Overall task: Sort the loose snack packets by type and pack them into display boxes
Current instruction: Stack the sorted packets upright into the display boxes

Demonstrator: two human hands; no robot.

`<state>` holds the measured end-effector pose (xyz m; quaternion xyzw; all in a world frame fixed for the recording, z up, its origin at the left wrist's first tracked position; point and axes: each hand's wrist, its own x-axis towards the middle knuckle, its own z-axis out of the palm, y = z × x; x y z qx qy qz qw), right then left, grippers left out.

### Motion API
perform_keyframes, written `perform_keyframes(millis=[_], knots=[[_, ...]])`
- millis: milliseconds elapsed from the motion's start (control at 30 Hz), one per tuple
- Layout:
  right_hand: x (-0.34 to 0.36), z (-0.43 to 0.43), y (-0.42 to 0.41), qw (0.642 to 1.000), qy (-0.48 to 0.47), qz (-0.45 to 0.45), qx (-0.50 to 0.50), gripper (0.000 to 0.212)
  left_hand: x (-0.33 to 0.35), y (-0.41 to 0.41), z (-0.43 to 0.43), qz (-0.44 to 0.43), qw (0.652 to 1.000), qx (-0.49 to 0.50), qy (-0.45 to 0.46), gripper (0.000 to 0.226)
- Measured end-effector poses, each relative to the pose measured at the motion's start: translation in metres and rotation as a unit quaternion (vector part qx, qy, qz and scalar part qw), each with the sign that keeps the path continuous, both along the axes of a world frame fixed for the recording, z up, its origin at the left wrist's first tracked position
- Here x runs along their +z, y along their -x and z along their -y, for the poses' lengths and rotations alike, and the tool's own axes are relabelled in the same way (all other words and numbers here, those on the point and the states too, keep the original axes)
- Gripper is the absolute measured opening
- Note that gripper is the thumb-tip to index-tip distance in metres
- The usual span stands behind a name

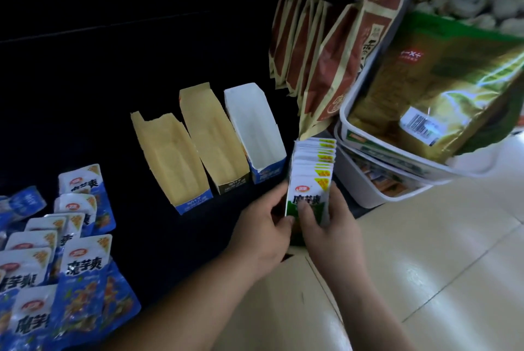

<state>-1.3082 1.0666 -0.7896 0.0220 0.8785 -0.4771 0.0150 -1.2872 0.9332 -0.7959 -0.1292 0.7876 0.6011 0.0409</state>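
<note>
Both hands hold one row of green packets (312, 169). Left hand (263, 226) has its fingers curled onto the row's left side. Right hand (329, 226) has its thumb on the front pkt & its fingers wrapped round the right side. So both are closed on the same row.

Each pkt is white on top w/ a small red badge, a yellow corner, big dark letters, then green at the bottom. Lots of them stand up, packed front to back. The hands hide the bottom, so I can't tell what they stand on.

The row sits at the edge of the dark mat (113, 67), just right of 3 open boxes (252, 135) set side by side. 2 are tan inside, 1 is white inside.

Blue packets (82, 268) lie loose at bottom left, well apart from the hands.

Behind the row are stacked white tubs (365, 189). A big green-gold bag (439, 81) leans in the top one. Brown bags (326, 47) hang above. Cream floor tiles (439, 265) are on the right.
</note>
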Motion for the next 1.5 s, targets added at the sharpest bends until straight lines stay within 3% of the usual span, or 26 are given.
perform_keyframes(millis=[133, 233, 300, 400, 500, 633, 767, 967, 1133, 1333, 1500], knots=[[0.001, -0.008, 0.032, 0.997, 0.067, 0.035, 0.012, 0.08, 0.008, 0.036, 0.002, 0.017, 0.999, 0.025, -0.036, 0.068], [-0.003, -0.008, 0.019, 0.999, -0.023, 0.004, -0.033, 0.089, 0.012, 0.047, 0.003, 0.013, 1.0, 0.019, -0.01, 0.063], [-0.006, -0.002, 0.001, 0.997, -0.064, 0.02, -0.038, 0.103, 0.018, 0.05, 0.009, -0.014, 0.998, 0.014, 0.067, 0.053], [-0.014, 0.011, -0.007, 0.998, 0.001, 0.057, -0.024, 0.122, 0.023, 0.056, 0.028, 0.01, 0.972, 0.0, 0.233, 0.058], [-0.014, 0.018, 0.001, 0.998, -0.002, 0.048, -0.037, 0.119, 0.023, 0.058, 0.049, 0.065, 0.939, -0.061, 0.333, 0.051], [-0.012, 0.028, 0.005, 0.999, -0.037, 0.024, -0.03, 0.101, 0.018, 0.053, 0.075, 0.023, 0.927, -0.039, 0.371, 0.015], [-0.014, 0.04, 0.002, 0.998, -0.053, 0.02, 0.005, 0.099, 0.007, 0.038, 0.101, -0.002, 0.928, -0.029, 0.371, 0.009], [-0.008, 0.056, 0.039, 0.999, 0.006, 0.049, 0.009, 0.114, 0.005, 0.025, 0.114, -0.027, 0.955, -0.011, 0.296, 0.031], [-0.023, 0.062, 0.004, 0.997, 0.075, 0.005, -0.036, 0.088, 0.007, -0.007, 0.121, -0.111, 0.946, 0.076, 0.293, 0.034], [-0.033, 0.081, 0.015, 0.991, 0.11, 0.064, 0.038, 0.111, -0.002, -0.026, 0.131, -0.028, 0.952, 0.092, 0.291, 0.041], [-0.019, 0.083, 0.056, 0.988, 0.083, 0.104, 0.073, 0.11, -0.002, -0.021, 0.132, -0.015, 0.975, 0.05, 0.215, 0.046]])
